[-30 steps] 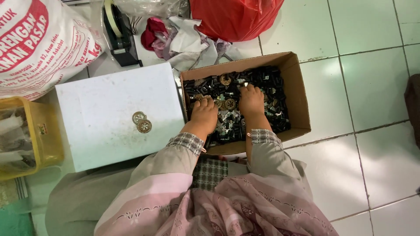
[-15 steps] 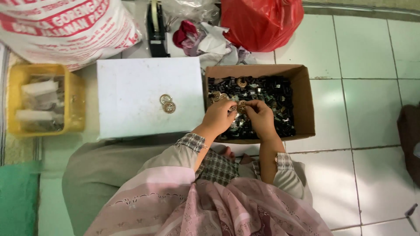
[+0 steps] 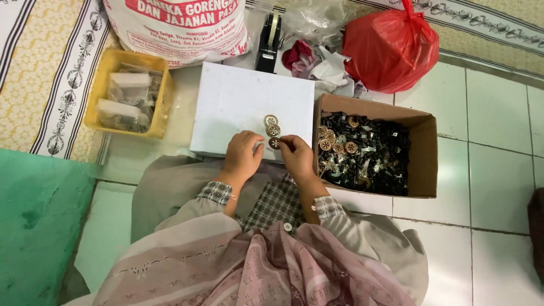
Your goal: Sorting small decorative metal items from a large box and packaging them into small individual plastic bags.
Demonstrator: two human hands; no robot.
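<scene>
My left hand [image 3: 242, 154] and my right hand [image 3: 296, 156] meet at the near edge of a flat white box [image 3: 238, 102]. Two round tan wheel-shaped pieces [image 3: 272, 125] lie on the white box. My right fingertips pinch a third round piece [image 3: 275, 143] just below them. My left hand's curled fingers are beside that piece; whether they grip it is hidden. To the right stands an open cardboard box [image 3: 426, 164] filled with small black parts [image 3: 371, 156] and a few more round tan pieces [image 3: 334, 144].
A yellow tray [image 3: 122, 55] of small clear packets sits to the left. Behind are a large white printed sack [image 3: 175, 28], a black tape dispenser [image 3: 269, 42], crumpled cloth [image 3: 317, 65] and a red plastic bag [image 3: 391, 48]. A green mat [image 3: 34, 215] lies at the near left.
Both hands left the cardboard box and moved left to the white box with a round piece. Two pieces lay there before; a third is now at the row's end. The camera view shifted right.
</scene>
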